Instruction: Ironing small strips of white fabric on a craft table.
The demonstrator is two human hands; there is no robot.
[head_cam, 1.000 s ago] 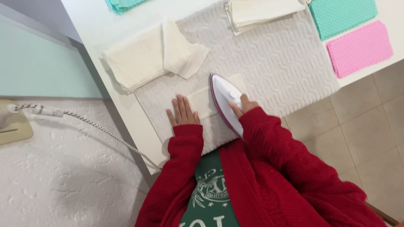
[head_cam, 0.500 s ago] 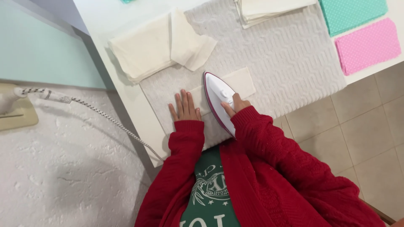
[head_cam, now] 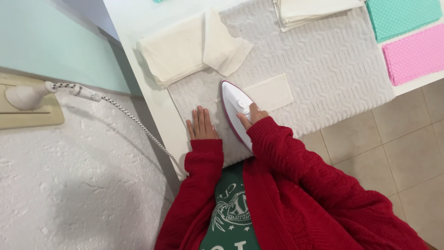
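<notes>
My right hand (head_cam: 253,115) grips the handle of a white iron with a magenta edge (head_cam: 234,109), which rests flat on a small cream cloth (head_cam: 272,92). The cloth lies on a white textured mat (head_cam: 323,65) that covers the table. My left hand (head_cam: 201,124) lies flat on the mat just left of the iron, fingers together, holding nothing. Both arms wear red knitted sleeves.
A pile of cream cloths (head_cam: 185,46) lies at the mat's far left, a folded stack (head_cam: 310,9) at the back. Teal (head_cam: 402,16) and pink dotted fabrics (head_cam: 414,53) lie at the right. The iron's braided cord (head_cam: 134,120) runs to a wall socket (head_cam: 27,99).
The iron has slid left along the cream cloth, uncovering more of it on the right. My left hand stays flat on the mat beside it.
</notes>
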